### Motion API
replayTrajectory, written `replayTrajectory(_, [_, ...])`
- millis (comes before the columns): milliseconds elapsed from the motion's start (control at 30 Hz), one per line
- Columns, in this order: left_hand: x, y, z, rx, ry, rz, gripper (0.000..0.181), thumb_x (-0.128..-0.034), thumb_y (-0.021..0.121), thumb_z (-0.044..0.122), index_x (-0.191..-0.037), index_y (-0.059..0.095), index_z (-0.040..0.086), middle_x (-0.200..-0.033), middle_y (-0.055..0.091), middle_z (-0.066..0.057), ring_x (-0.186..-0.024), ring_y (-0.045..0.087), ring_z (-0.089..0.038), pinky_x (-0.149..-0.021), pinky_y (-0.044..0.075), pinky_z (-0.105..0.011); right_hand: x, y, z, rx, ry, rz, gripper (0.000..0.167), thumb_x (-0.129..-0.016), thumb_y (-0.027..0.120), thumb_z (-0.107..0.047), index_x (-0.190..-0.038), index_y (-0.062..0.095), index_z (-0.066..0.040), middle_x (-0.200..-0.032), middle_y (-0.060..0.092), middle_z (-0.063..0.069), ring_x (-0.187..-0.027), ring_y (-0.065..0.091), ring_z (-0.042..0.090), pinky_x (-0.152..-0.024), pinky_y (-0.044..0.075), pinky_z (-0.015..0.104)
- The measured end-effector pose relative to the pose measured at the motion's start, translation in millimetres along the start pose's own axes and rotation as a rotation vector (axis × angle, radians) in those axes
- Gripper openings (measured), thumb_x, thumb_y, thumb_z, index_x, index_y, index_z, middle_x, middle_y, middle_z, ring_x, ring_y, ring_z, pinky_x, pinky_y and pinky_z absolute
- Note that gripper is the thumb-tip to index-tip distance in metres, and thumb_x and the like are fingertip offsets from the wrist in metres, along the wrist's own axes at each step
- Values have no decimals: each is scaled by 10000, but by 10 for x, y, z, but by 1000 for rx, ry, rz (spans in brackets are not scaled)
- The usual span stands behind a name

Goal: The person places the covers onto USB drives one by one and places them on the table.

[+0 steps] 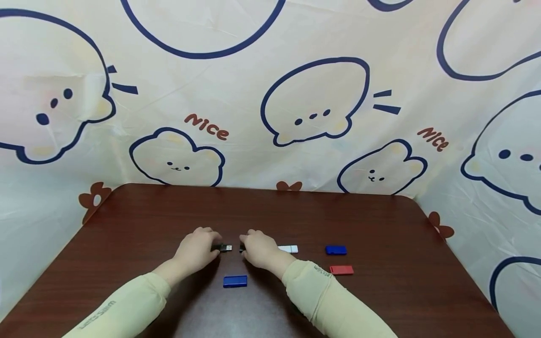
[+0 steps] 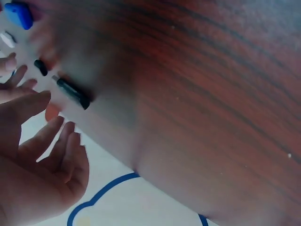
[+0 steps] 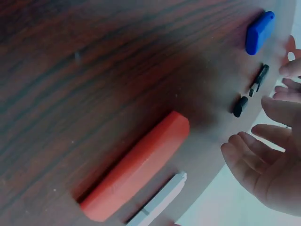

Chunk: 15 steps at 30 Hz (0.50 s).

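Observation:
A black USB stick (image 1: 222, 248) lies on the table with its metal plug bared, pointing toward a separate small black cap (image 1: 242, 247). Around the stick, my left hand (image 1: 196, 249) hovers with thumb and fingers spread; the left wrist view shows a gap between the fingertips and the stick (image 2: 73, 93). My right hand (image 1: 261, 249) is likewise parted beside the cap (image 3: 240, 107), which rests on the table apart from the fingers. From the head view, the hands partly cover both pieces.
A blue USB stick (image 1: 235, 281) lies nearer, between the forearms. Just right of the right hand is a white stick (image 1: 289, 249), partly hidden by the wrist. Farther right lie another blue stick (image 1: 336, 250) and a red one (image 1: 341, 270). A patterned curtain (image 1: 245, 94) surrounds the brown table (image 1: 169, 202).

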<state>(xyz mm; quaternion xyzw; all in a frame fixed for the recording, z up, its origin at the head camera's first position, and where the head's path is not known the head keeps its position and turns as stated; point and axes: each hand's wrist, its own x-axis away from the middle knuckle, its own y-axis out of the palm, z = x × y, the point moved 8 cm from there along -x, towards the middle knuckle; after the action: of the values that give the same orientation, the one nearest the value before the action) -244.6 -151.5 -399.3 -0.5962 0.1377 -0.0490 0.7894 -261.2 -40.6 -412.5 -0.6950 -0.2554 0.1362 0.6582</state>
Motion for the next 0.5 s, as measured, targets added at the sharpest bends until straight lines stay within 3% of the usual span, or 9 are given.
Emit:
replayTrajectory(200, [-12, 110, 26, -95, 34, -22, 171, -705, 775, 126, -853, 706, 75, -807, 627, -52, -750, 583, -248, -597, 492, -377, -45, 71, -92, 97, -38, -14, 376, -908, 606, -279, -1267, 586, -168, -1227, 573, 43, -1116, 549, 191, -734, 529, 273])
replayTrajectory(500, [-45, 119, 15, -68, 18, 8, 118, -675, 761, 81, -714, 658, 124, -713, 581, -5, -678, 561, -203, -551, 464, -358, -124, 55, -79, 133, -3, 77, 99, -837, 695, -241, -843, 716, -144, -905, 631, 17, -835, 626, 144, -619, 522, 265])
